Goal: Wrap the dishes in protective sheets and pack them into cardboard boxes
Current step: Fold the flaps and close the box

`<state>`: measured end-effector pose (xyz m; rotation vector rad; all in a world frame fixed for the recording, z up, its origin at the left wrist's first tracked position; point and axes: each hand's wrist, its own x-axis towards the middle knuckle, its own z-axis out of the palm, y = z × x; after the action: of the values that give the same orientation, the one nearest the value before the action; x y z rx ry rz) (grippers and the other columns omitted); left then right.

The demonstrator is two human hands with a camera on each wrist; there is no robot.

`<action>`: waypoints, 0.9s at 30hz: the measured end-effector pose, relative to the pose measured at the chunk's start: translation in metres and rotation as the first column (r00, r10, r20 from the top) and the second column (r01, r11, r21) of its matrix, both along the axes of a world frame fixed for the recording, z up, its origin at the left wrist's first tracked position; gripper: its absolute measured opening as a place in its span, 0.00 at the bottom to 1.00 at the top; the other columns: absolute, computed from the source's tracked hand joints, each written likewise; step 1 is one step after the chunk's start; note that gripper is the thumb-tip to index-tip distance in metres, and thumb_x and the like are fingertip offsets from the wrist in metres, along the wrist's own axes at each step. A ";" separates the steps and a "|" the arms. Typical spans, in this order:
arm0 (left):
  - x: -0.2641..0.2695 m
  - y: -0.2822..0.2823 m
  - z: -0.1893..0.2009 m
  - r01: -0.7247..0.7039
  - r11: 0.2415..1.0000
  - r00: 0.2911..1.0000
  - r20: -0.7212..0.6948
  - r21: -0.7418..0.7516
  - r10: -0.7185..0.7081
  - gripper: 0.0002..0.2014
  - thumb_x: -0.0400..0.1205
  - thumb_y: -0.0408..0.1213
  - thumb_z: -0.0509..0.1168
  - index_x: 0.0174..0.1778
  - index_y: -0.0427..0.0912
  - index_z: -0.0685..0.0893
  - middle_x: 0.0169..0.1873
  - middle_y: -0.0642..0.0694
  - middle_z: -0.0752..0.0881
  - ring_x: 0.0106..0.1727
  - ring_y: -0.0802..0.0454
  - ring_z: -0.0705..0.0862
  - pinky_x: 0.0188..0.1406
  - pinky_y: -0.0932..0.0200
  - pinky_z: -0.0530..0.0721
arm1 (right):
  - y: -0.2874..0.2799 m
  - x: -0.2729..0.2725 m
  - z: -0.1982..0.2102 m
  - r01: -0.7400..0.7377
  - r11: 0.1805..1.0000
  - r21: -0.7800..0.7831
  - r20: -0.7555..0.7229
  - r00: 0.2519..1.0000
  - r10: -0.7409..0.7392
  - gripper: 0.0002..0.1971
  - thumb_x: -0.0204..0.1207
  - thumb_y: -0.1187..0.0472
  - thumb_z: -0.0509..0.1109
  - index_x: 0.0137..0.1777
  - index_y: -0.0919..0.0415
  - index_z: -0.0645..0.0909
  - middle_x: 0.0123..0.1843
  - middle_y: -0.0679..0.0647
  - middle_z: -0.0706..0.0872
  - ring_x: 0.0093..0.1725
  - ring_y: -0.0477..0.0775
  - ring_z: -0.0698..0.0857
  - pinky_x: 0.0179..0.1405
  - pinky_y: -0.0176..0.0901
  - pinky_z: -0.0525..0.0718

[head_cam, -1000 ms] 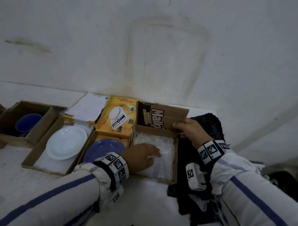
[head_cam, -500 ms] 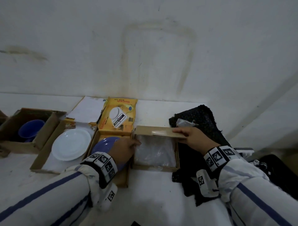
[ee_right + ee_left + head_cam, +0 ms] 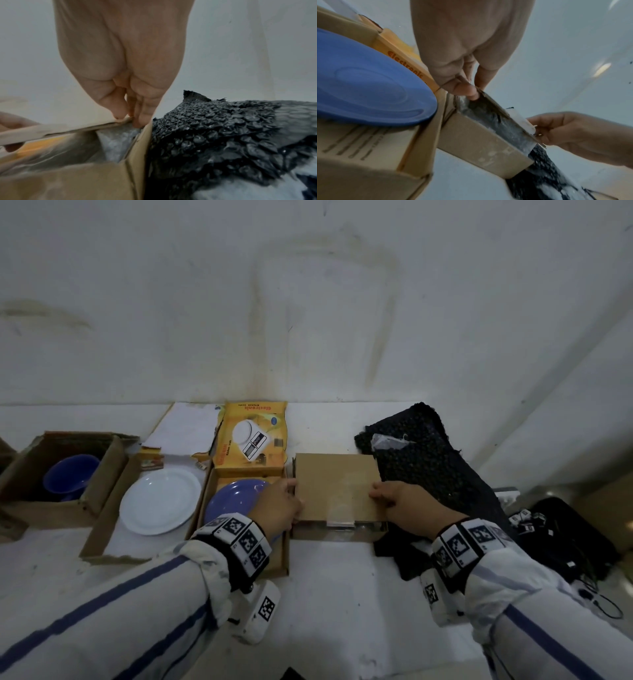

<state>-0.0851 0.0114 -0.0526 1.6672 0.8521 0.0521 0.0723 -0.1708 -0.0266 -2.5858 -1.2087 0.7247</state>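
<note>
A small brown cardboard box (image 3: 337, 491) sits mid-table, its lid folded down almost flat, with a gap left at the near edge. Inside lies a bundle in clear bubble wrap (image 3: 505, 128), also visible as the pale bundle (image 3: 116, 143) in the right wrist view. My left hand (image 3: 291, 489) pinches the lid's left edge between thumb and finger (image 3: 467, 89). My right hand (image 3: 376, 493) pinches the lid's right corner (image 3: 126, 119). A blue plate (image 3: 236, 498) lies unwrapped in the yellow scale box (image 3: 251, 440) just left of my left hand.
A white plate (image 3: 159, 499) lies in an open flat box, and a blue bowl (image 3: 70, 477) sits in a brown box (image 3: 102, 474) at far left. Black bubble wrap (image 3: 418, 460) is spread right of the small box. Dark cables and gear (image 3: 561, 535) lie at far right. A wall stands close behind.
The lid swung from upright down over the box. My left hand left the bubble wrap inside and took the lid's left edge. My right hand came down with the lid.
</note>
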 end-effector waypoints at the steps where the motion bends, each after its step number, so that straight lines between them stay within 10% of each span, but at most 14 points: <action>1: 0.000 -0.001 -0.004 0.013 0.999 1.000 -0.027 0.044 -0.012 0.23 0.83 0.30 0.62 0.75 0.44 0.70 0.34 0.49 0.82 0.30 0.54 0.79 0.23 0.64 0.76 | 0.002 -0.005 0.000 -0.024 0.998 -0.052 0.048 0.998 0.026 0.26 0.78 0.69 0.62 0.77 0.57 0.71 0.81 0.53 0.66 0.80 0.54 0.65 0.79 0.37 0.58; 6: 0.001 -0.003 -0.019 0.064 0.985 0.993 -0.110 0.160 -0.047 0.29 0.82 0.29 0.62 0.80 0.46 0.65 0.56 0.41 0.85 0.53 0.45 0.84 0.45 0.58 0.82 | 0.015 -0.025 -0.011 -0.110 0.979 -0.172 0.211 0.966 0.146 0.23 0.81 0.56 0.62 0.76 0.55 0.72 0.78 0.55 0.67 0.73 0.62 0.67 0.75 0.45 0.68; 17: 0.002 -0.014 -0.021 0.197 0.866 0.968 -0.230 0.459 -0.098 0.27 0.83 0.28 0.58 0.79 0.44 0.64 0.67 0.35 0.73 0.64 0.39 0.77 0.60 0.52 0.78 | 0.032 -0.033 -0.027 -0.132 0.990 0.052 0.030 0.991 0.130 0.16 0.77 0.56 0.64 0.60 0.62 0.85 0.64 0.59 0.76 0.66 0.61 0.73 0.70 0.40 0.70; 24: -0.002 -0.016 -0.017 0.603 0.480 0.797 -0.449 0.638 -0.404 0.26 0.80 0.27 0.63 0.76 0.44 0.71 0.83 0.42 0.53 0.84 0.40 0.51 0.81 0.47 0.56 | 0.026 -0.039 -0.027 -0.247 0.965 0.088 0.035 0.969 0.245 0.16 0.75 0.59 0.67 0.60 0.61 0.86 0.61 0.59 0.79 0.64 0.62 0.74 0.66 0.39 0.67; 27: 0.003 -0.018 -0.015 0.626 0.575 0.780 -0.425 0.527 -0.460 0.30 0.80 0.24 0.63 0.79 0.34 0.64 0.79 0.38 0.64 0.80 0.43 0.64 0.79 0.54 0.59 | 0.022 -0.036 -0.031 -0.299 0.944 0.138 0.057 0.954 0.294 0.15 0.78 0.65 0.65 0.62 0.63 0.85 0.62 0.62 0.80 0.65 0.62 0.74 0.67 0.39 0.66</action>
<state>-0.0820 -0.0063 -0.0676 2.6003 0.4514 -0.3422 0.0362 -0.1489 -0.0575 -2.3343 -1.6214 0.6177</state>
